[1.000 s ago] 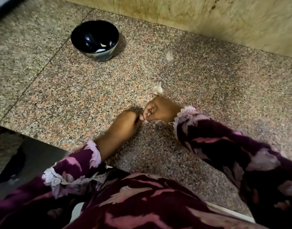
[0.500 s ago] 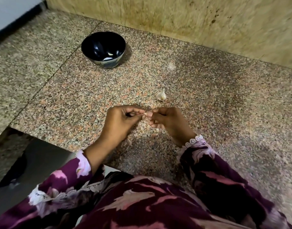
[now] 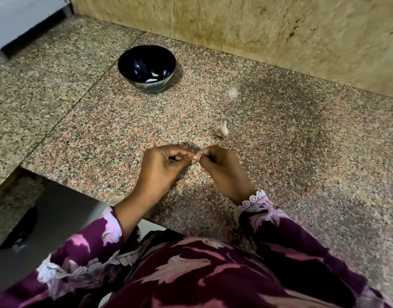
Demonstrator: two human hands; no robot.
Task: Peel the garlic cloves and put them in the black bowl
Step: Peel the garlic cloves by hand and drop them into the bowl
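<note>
So you're standing at a speckled granite counter [image 3: 280, 152] that runs back to a stained tan wall [image 3: 280, 36], with your floral maroon sleeves [image 3: 280, 236] filling the bottom of the view. Off at the far left there's a grey-white appliance [image 3: 24, 18], only partly in frame. The black bowl [image 3: 133, 63] sits toward the back, well apart from your hands, and it's got a couple of pale bits in the bottom that look like peeled garlic, too small to say for sure. Your left hand [image 3: 162, 165] and right hand [image 3: 222, 167] are brought together just above the counter, fingers curled, fingertips meeting. Between them you're pinching a small garlic clove [image 3: 194, 157], both hands on it, only a pale sliver showing. Can't tell how much skin is on it. Just beyond your right hand a garlic bulb [image 3: 221, 130] rests on the granite with its pointy tip up, and further back there's a faint whitish scrap [image 3: 233, 92] on the stone
</note>
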